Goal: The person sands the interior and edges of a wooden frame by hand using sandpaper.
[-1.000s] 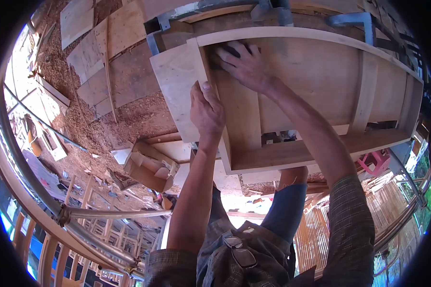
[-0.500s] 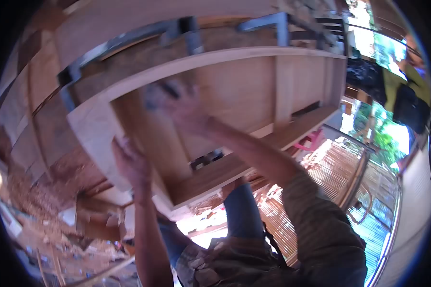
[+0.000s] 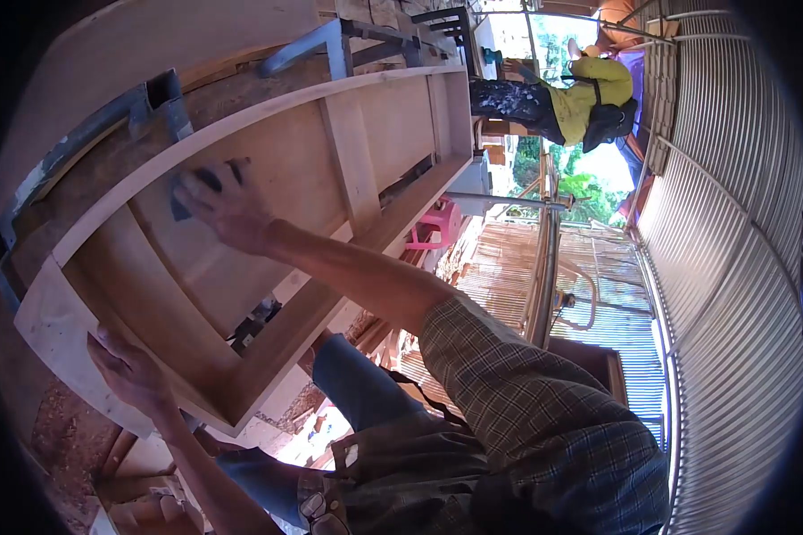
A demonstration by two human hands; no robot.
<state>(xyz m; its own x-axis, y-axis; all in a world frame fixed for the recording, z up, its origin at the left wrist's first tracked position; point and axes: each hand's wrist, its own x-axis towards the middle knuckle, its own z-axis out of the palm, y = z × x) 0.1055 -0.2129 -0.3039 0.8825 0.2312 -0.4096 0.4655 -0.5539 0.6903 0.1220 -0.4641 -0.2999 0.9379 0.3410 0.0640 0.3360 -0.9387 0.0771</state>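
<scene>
The right grip is closed over a small dark pad set against the pale wooden panel inside a long, shallow, light-brown wooden frame. The left grip touches the end of that frame nearest it; whether its fingers curl round the edge, I cannot tell. A pale wooden crosspiece lies on the side of the right grip away from the left one. Past it, well apart from both grips, a person in a yellow top is visible.
</scene>
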